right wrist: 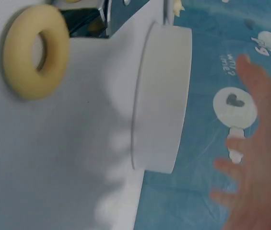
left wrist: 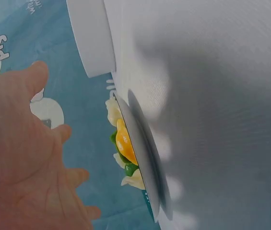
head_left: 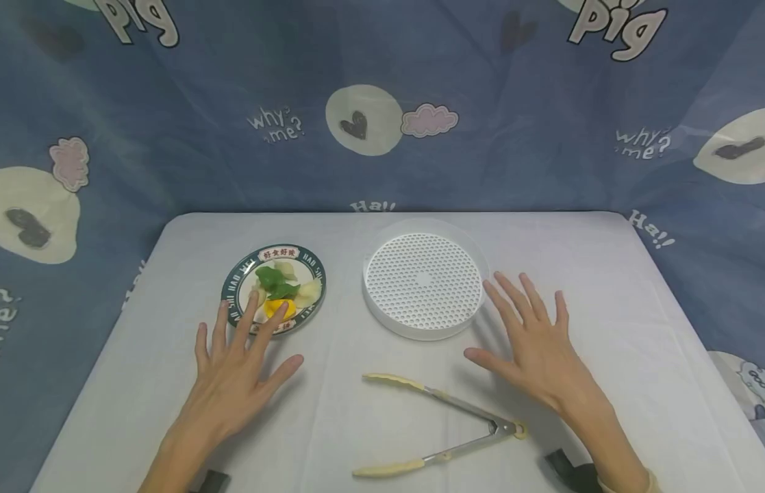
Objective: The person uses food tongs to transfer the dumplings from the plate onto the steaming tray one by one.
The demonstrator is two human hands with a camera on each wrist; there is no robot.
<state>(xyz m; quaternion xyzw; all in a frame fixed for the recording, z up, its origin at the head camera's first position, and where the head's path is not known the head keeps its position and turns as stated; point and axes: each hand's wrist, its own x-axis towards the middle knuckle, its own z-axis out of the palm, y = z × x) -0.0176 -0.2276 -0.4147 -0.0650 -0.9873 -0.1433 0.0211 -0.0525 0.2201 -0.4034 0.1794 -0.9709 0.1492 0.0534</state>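
My left hand (head_left: 234,373) hovers with spread fingers over the near edge of a green-rimmed plate (head_left: 234,277), holding nothing. On that plate lie dumplings (head_left: 309,293) in pale, green (head_left: 270,277) and yellow (head_left: 280,309); the left wrist view shows them from the side, the yellow dumpling (left wrist: 124,141) in the middle. To the right, my right hand (head_left: 536,349) is spread out and empty, its fingertips near a round white steamer tray (head_left: 424,281) with a perforated base. A pair of tongs (head_left: 462,404) with cream tips lies spread apart between the hands, its ring (right wrist: 37,52) close to the right wrist camera.
A white cloth covers the table (head_left: 333,239). Behind it hangs a blue printed curtain (head_left: 234,171), which also runs down both sides. Dark straps (head_left: 570,472) show at the wrists.
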